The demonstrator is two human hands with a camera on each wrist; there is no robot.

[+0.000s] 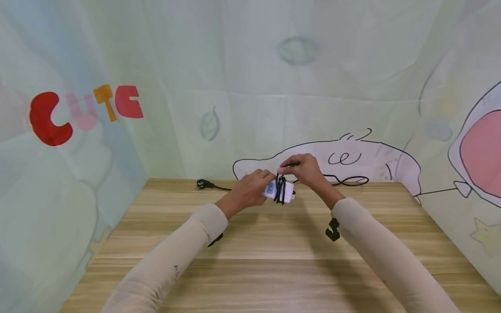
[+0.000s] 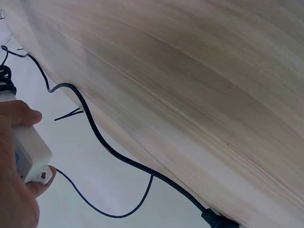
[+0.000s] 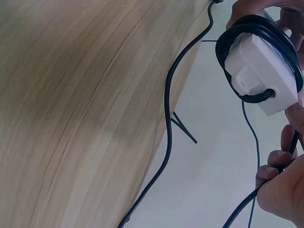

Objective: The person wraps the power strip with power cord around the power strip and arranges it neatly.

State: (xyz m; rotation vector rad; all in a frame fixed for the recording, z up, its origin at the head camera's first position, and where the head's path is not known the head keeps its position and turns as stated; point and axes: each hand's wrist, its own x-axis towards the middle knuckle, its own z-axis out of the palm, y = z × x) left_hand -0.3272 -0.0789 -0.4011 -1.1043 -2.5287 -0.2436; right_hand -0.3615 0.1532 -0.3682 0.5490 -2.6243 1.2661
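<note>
A small white power strip (image 1: 288, 190) with a blue socket face is held above the table near its back edge. My left hand (image 1: 250, 188) grips one end of it, thumb and fingers on opposite sides in the left wrist view. Several turns of black cord (image 1: 280, 192) wrap around the strip's other end. With bent fingers my right hand (image 1: 305, 168) pinches the cord just beyond the strip. In the right wrist view, the cord enters the strip's white end (image 3: 261, 71) and passes through the right fingers (image 3: 273, 166).
The cord's black plug (image 1: 203, 184) lies at the table's back edge, left of the hands. A loose loop of cord (image 1: 354, 179) lies to the right along that edge. The wooden table (image 1: 250, 278) meets a printed cloth backdrop (image 1: 250, 108) behind and at both sides.
</note>
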